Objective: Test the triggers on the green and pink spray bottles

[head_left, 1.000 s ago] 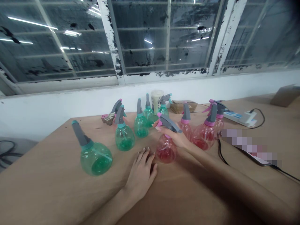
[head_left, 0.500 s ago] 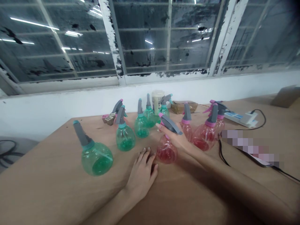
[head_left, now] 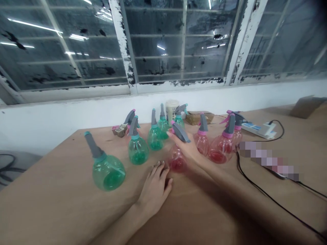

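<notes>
My right hand (head_left: pixel 188 145) is closed around the neck of a pink spray bottle (head_left: pixel 177 160) with a grey and pink head. Red liquid shows in the bottle's base; whether it touches the table I cannot tell. My left hand (head_left: pixel 156 182) lies palm down on the wooden table, fingers stretched out, just left of that bottle and holding nothing. A green spray bottle (head_left: pixel 109 173) stands farther left, its nozzle leaning left. Beyond my left hand are another green spray bottle (head_left: pixel 138 150) and a third green one (head_left: pixel 155 138). Right of my right hand stands a large pink spray bottle (head_left: pixel 221 149).
At the back are a paper cup (head_left: pixel 171 108), a brown packet (head_left: pixel 199 117) and small egg-carton-like pieces (head_left: pixel 120 130). More green and pink spray bottles stand around them. A white power strip (head_left: pixel 259 129) and black cables (head_left: pixel 265 192) lie on the right, beside a blurred-out flat object (head_left: pixel 268 161).
My right hand has moved slightly left and away from me with the pink spray bottle. My left hand stays in place. The view has shifted a little.
</notes>
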A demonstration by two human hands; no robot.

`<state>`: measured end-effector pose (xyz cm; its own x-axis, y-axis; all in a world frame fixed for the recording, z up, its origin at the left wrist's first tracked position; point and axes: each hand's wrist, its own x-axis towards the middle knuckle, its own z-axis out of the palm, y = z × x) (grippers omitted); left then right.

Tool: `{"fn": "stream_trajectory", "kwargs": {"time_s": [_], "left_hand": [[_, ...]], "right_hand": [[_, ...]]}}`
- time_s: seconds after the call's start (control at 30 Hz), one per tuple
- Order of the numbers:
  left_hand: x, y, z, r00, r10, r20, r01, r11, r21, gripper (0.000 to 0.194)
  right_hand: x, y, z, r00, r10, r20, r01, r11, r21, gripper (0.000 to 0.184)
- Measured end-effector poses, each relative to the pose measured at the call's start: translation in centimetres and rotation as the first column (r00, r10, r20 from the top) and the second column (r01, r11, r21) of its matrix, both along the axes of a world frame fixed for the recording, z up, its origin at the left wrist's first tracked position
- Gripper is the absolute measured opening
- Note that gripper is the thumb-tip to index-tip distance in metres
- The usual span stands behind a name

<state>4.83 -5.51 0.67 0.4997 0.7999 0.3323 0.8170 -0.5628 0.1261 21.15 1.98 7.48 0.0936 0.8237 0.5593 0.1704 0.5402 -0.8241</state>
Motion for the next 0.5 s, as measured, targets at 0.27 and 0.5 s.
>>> {"fn": "stream_trajectory", "kwargs": {"time_s": [0.27,0.5], "left_hand": [[-1.9,-0.7,0.4,0.998,0.025,0.059,-0.022,0.998,-0.051,0.031],[-2.6,-0.5,-0.1,0.993,0.026,0.111,-0.022,0.999,-0.038,0.03]], "right_hand": [[-1.6,4.2,0.3,0.997,-0.075,0.011,0.075,0.997,0.037,0.037],[-1.5,5.7,0.1,0.981,-0.19,0.046,0.188,0.981,0.042,0.042]]}}
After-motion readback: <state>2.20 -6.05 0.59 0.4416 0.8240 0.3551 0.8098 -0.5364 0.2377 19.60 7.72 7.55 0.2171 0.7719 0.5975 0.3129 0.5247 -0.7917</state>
